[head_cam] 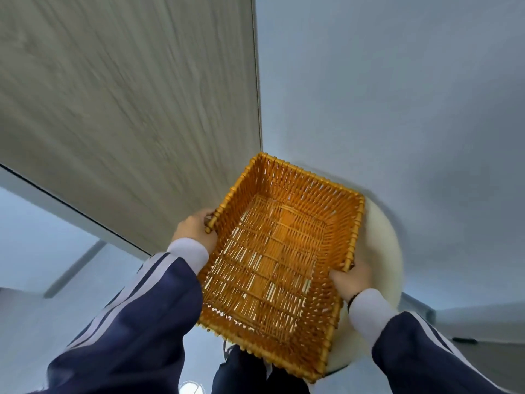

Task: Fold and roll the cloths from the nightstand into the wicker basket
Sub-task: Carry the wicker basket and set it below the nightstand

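— Where are your hands?

— Both are out in front of me, one on each long side of the wicker basket (279,245). My left hand (196,230) is at the left rim, near the far corner, fingers curled round the edge so the knuckles face me. My right hand (352,277) grips the right rim nearer to me, thumb lying inside against the wall, the other fingers hidden outside it.

— And the arms?

— Both forearms reach up and forward from the bottom of the view, in dark blue sleeves with pale stripes and light cuffs (189,251). A dark band (353,298) sits at my right wrist.

— How does the basket lie?

— It's a rectangular orange tray with low walls, its open side turned toward me, so I look straight at the woven bottom. Nothing lies in it. Its long axis runs from the near corner at lower right to the far corner at upper left of centre. The near short end is over my lap, the far end points at the corner where a wood-grain panel (127,95) meets a pale wall (397,95).

— What is under it?

— A round white top (380,251) shows beyond the right rim and below the near end. Whether the basket touches it, I cannot tell.
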Demonstrator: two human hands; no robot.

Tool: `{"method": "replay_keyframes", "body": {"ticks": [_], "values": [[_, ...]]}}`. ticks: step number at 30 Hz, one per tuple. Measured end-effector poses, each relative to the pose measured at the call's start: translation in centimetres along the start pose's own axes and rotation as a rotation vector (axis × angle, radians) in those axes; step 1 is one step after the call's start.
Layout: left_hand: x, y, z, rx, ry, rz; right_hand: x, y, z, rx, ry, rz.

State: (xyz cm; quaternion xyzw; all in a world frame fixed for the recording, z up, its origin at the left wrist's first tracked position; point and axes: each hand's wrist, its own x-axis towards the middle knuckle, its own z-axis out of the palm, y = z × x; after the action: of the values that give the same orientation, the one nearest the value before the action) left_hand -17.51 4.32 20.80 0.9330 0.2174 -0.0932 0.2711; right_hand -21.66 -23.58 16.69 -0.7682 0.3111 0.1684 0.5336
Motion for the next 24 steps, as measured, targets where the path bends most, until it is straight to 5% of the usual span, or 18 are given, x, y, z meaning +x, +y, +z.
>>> {"method": "replay_keyframes", "body": {"ticks": [11,24], "values": [[-5.2,-5.3,-2.9,-0.091,0.159,-0.009,-4.6,1.0,2.6,0.163,0.087,-0.091],[-15.7,-20.7,-8.2,-0.167,0.160,-0.040,-20.1,8.0,11.1,0.195,0.061,-0.081]]}}
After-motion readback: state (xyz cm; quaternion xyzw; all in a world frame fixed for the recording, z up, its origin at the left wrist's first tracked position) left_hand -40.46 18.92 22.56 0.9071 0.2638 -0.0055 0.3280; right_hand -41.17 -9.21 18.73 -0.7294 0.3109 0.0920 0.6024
